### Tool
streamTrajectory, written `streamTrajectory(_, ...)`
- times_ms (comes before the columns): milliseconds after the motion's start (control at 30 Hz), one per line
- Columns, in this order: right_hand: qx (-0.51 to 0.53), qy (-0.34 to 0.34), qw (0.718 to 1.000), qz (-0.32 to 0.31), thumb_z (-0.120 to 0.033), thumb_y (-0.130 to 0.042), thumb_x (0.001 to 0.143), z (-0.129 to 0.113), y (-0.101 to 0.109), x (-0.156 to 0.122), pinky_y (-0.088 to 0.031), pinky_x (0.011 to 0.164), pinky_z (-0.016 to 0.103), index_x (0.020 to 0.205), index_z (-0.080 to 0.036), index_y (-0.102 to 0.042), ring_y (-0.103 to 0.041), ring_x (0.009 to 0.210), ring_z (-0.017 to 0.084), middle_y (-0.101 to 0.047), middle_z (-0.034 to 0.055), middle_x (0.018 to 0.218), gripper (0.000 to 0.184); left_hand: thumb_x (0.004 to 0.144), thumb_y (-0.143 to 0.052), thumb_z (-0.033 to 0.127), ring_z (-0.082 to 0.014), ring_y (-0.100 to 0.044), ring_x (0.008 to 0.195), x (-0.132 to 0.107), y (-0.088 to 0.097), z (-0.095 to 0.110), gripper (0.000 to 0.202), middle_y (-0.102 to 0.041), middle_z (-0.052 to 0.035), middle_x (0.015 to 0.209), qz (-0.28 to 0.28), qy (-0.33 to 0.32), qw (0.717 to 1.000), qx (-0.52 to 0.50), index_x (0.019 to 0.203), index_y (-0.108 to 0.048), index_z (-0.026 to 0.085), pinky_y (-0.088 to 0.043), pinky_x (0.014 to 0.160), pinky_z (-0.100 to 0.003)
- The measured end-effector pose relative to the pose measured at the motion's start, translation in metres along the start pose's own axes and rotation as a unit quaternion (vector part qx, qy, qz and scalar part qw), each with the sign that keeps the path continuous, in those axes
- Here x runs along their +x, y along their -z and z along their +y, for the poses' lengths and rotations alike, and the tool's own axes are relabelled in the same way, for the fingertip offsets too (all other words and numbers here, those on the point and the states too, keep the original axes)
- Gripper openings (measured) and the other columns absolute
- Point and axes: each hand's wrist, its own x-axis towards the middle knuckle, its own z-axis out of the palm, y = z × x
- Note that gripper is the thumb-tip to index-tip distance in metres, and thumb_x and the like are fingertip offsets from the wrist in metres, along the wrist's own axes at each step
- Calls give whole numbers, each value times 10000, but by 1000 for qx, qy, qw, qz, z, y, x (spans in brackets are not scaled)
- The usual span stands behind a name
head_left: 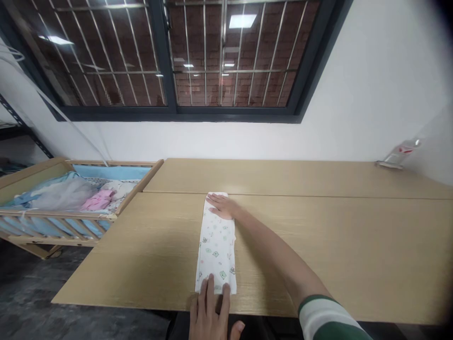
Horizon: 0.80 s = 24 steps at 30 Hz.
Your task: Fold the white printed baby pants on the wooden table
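Right hand [222, 207] lies flat, fingers outstretched, on the far end of a folded, printed white cloth [216, 243], while the left hand [210, 311], loosely spread, has its fingertips over the near end, neither gripping the cloth, which lies on a wooden tabletop [318, 241].

Left hand [210, 309]: wrist cut off by the bottom edge; right hand [222, 207]: palm hidden against the cloth [215, 245], part of whose far end it covers; smallest printed motifs too small to identify; sleeve [329, 318] and crib [71, 216] cropped by bottom and left edges respectively; red marking on the clear container [404, 150] illegible; window [171, 71] cropped at top.
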Motion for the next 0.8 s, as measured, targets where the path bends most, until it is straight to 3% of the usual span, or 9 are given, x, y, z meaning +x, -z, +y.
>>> streamTrajectory(100,-38,9,999,14,-519,-336,1049,-3,2,0,-190,1262,445,1579,-215,-360,-250,1538,254,-294,84,1651,612,879,-610,581,-383,-576,1207,4,3,5,579,-619,-182,1370,0,1,1000,-6,1377,-603,287,-475,842,-491)
streamTrajectory(200,-80,31,994,69,-379,-406,1039,-17,6,-5,-215,1248,467,1544,-148,-412,-292,1519,287,-361,152,1618,555,887,-620,553,-368,-595,1170,8,6,-1,554,-626,-169,1362,2,-16,1000,-8,1375,-600,293,-471,835,-475)
streamTrajectory(333,-66,17,986,154,-185,-490,964,-56,10,-37,-367,1142,506,1429,-121,-524,-457,1391,320,-485,205,1510,470,930,-595,462,-279,-643,1085,19,12,-28,480,-678,-119,1283,5,-63,997,-48,1370,-591,270,-477,828,-400)
streamTrajectory(400,-7,-16,986,167,-186,-489,970,-84,12,-65,-478,1005,460,1277,-139,-623,-604,1169,284,-649,179,1268,338,946,-583,399,-241,-650,1085,25,16,-46,432,-691,-96,1258,6,-84,993,-79,1347,-591,239,-481,850,-367)
streamTrajectory(467,66,7,990,124,-186,-447,1000,-115,16,-98,-515,895,374,1113,-167,-679,-654,965,220,-712,104,1024,258,955,-569,346,-227,-646,1117,30,20,-61,372,-688,-96,1268,12,-96,990,-102,1303,-602,220,-479,877,-350)
streamTrajectory(600,110,70,991,26,-271,-435,1041,-168,26,-159,-501,846,310,957,-181,-683,-643,852,177,-695,52,871,277,961,-551,298,-207,-651,1126,34,30,-76,280,-707,-91,1233,18,-134,983,-126,1212,-633,207,-477,908,-322)
streamTrajectory(700,82,52,995,18,-382,-563,986,-191,27,-192,-499,911,363,972,-183,-692,-646,936,223,-695,80,936,238,966,-556,345,-199,-662,1107,32,35,-79,286,-722,-84,1213,21,-173,977,-126,1201,-645,207,-487,909,-304)
streamTrajectory(800,69,31,997,34,-500,-702,877,-203,14,-216,-487,1006,448,1156,-210,-682,-632,1102,299,-691,127,1141,404,975,-540,281,-174,-676,1066,28,38,-80,263,-739,-48,1189,19,-184,974,-131,1209,-652,236,-494,913,-279)
